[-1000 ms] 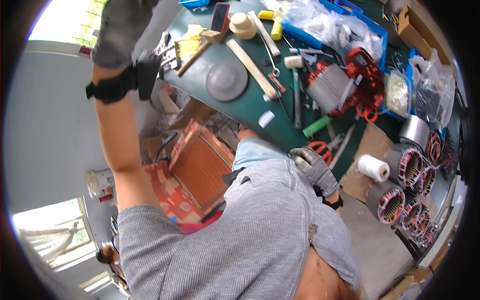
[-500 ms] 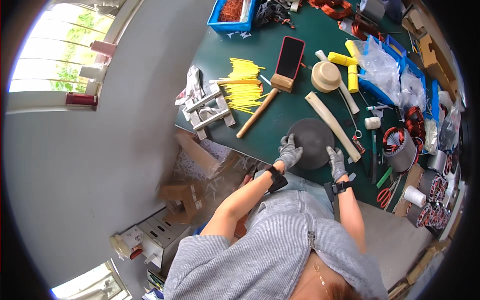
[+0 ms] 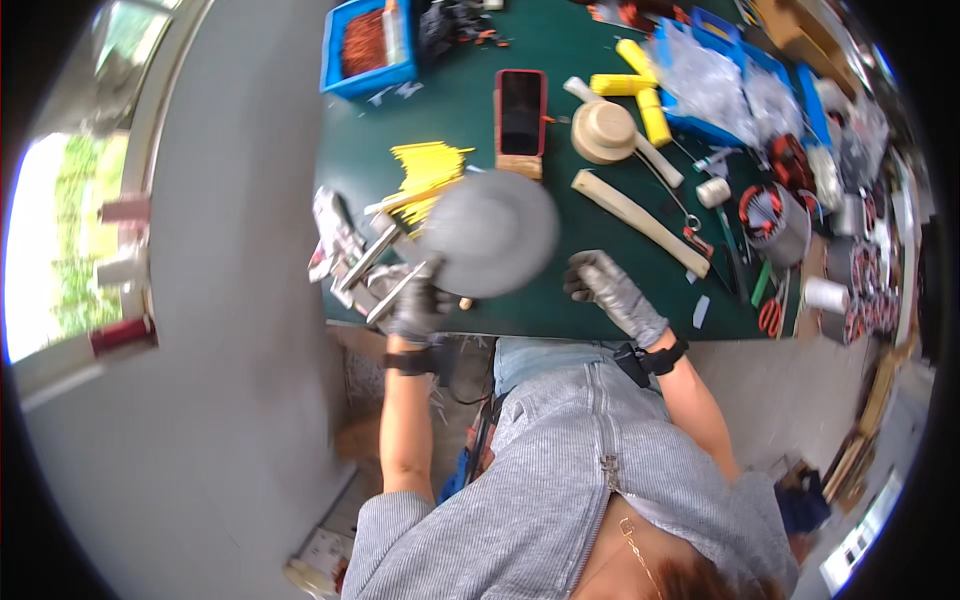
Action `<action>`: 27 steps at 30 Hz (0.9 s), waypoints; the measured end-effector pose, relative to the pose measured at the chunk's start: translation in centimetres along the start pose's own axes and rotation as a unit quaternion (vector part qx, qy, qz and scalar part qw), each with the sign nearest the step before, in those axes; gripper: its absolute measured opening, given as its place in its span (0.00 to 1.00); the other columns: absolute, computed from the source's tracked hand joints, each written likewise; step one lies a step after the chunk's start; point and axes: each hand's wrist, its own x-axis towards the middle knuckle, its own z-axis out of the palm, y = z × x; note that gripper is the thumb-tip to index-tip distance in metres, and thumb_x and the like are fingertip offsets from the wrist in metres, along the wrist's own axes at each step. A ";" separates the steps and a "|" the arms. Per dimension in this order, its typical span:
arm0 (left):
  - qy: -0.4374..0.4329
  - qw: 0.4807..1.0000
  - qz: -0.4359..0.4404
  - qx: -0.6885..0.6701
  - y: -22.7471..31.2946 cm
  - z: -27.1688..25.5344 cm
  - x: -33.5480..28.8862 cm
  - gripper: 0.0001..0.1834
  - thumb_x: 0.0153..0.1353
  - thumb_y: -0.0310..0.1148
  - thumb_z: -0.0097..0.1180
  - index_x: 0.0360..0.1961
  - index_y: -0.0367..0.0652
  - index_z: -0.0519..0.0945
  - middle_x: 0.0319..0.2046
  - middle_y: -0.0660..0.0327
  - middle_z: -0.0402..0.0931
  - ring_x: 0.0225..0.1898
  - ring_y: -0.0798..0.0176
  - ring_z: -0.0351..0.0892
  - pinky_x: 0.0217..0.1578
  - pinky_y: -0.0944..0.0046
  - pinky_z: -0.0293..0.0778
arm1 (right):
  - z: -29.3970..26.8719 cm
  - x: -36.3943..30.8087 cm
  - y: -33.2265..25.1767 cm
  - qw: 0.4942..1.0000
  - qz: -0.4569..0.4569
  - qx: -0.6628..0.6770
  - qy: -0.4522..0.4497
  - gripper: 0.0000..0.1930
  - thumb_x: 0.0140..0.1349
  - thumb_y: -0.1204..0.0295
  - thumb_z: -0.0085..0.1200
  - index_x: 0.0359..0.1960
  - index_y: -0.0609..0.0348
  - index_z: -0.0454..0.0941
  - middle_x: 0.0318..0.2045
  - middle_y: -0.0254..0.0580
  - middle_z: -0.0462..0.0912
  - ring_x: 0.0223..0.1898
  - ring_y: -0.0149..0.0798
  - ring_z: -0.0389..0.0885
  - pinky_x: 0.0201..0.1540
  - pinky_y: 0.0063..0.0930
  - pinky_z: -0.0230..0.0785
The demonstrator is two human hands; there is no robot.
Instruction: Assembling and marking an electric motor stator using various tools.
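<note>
My left hand (image 3: 422, 308), in a grey glove, grips the near-left edge of a round dark-grey disc (image 3: 488, 235). The disc is held up over the table and smeared by motion. It hides most of a wooden mallet, whose head (image 3: 519, 166) shows beneath a phone (image 3: 521, 112). My gloved right hand (image 3: 608, 290) is apart from the disc, its fingers loosely bent with nothing in them. Beside my left hand stands a metal frame (image 3: 372, 262), with a bundle of yellow strips (image 3: 425, 178) just beyond it.
A pale wooden bar (image 3: 635, 218) and a round stepped wooden block (image 3: 603, 132) lie beyond my right hand. Red scissors (image 3: 772, 315), a white thread spool (image 3: 826, 295) and wire-wound cores (image 3: 775, 222) crowd the right. A blue bin (image 3: 372, 80) sits far left.
My left hand has raised the disc off the table and carried it left, over the mallet. My right hand has let go of the disc's edge. The whole view has turned.
</note>
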 end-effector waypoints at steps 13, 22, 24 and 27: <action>0.063 0.964 0.185 -0.179 18.0 -9.3 14.8 0.16 0.56 0.38 0.55 0.45 0.47 0.71 0.41 0.57 0.73 0.38 0.57 0.73 0.42 0.58 0.72 | -10.6 -3.3 8.3 0.853 -0.055 -0.428 0.294 0.09 0.56 0.68 0.52 0.36 0.57 0.72 0.35 0.44 0.74 0.35 0.40 0.74 0.40 0.34 0.67; 0.085 0.527 0.511 0.673 2.9 9.4 15.2 0.30 0.38 0.32 0.61 0.50 0.49 0.73 0.48 0.50 0.69 0.49 0.46 0.67 0.51 0.53 0.65 | -17.7 -0.5 5.8 0.552 0.071 -0.724 0.408 0.29 0.46 0.60 0.59 0.52 0.50 0.68 0.53 0.45 0.66 0.57 0.49 0.61 0.54 0.47 0.58; 0.041 0.394 0.531 0.749 2.1 13.7 13.3 0.28 0.39 0.37 0.62 0.48 0.55 0.74 0.49 0.53 0.69 0.48 0.49 0.68 0.47 0.51 0.66 | -17.8 -0.4 4.8 0.541 0.119 -0.742 0.378 0.29 0.44 0.60 0.60 0.51 0.50 0.69 0.54 0.44 0.66 0.57 0.49 0.61 0.54 0.46 0.59; 0.011 0.431 0.395 0.811 3.3 14.7 14.7 0.27 0.41 0.37 0.62 0.47 0.55 0.75 0.42 0.53 0.72 0.44 0.48 0.70 0.46 0.53 0.67 | -17.3 -0.3 3.7 0.593 0.121 -0.738 0.299 0.28 0.40 0.58 0.63 0.46 0.51 0.73 0.52 0.44 0.68 0.56 0.49 0.63 0.53 0.43 0.59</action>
